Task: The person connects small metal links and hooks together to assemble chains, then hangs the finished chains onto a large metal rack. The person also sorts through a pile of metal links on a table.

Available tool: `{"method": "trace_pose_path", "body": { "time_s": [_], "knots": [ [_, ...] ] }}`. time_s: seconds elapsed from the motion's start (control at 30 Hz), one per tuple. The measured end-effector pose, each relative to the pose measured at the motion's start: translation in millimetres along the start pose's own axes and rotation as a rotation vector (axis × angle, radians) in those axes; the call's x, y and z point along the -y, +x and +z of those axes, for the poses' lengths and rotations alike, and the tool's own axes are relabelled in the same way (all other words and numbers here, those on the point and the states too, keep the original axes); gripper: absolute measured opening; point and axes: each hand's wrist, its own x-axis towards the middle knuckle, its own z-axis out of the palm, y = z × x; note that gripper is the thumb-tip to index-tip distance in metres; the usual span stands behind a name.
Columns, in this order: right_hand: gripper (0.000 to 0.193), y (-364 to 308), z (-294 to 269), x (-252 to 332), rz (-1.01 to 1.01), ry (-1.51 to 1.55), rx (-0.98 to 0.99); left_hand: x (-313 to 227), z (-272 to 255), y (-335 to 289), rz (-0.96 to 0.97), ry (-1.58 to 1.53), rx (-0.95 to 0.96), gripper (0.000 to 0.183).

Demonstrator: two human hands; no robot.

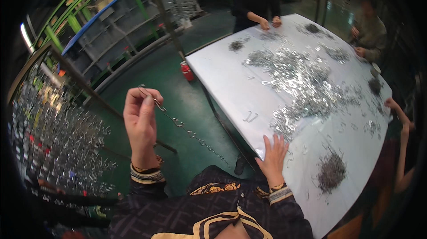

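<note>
Raised over the floor, my left hand [142, 116] pinches the top end of a wire strand [178, 123] between thumb and fingers. Small shiny metal hooks hang along the strand, which slants down to the right toward my body. My right hand [274, 156] lies flat on the near left edge of the white table [235, 87], fingers spread and holding nothing. Just past its fingertips a large heap of shiny metal hooks [302, 78] covers the table's middle. A dark tangle of thin wire pieces [331, 172] rests to the right of that hand.
Racks hung with many metal pieces [58, 127] stand at my left. Co-workers sit or stand around the table: a person in black [255, 3] at the far end, another [371, 30] far right, a forearm [400, 114] at right. A red can [187, 71] is by the table's left corner.
</note>
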Motion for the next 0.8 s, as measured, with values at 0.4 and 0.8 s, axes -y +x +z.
{"method": "trace_pose_path", "body": {
  "time_s": [0.4,0.8],
  "knots": [
    [0.102,-16,12,-18,0.091,-0.111,-0.006,-127,-86,18,0.285,0.225,-0.256,0.008],
    [0.092,-22,14,-33,-0.204,-0.45,-0.114,-265,-184,-17,0.385,0.654,-0.654,0.01]
  ]
}}
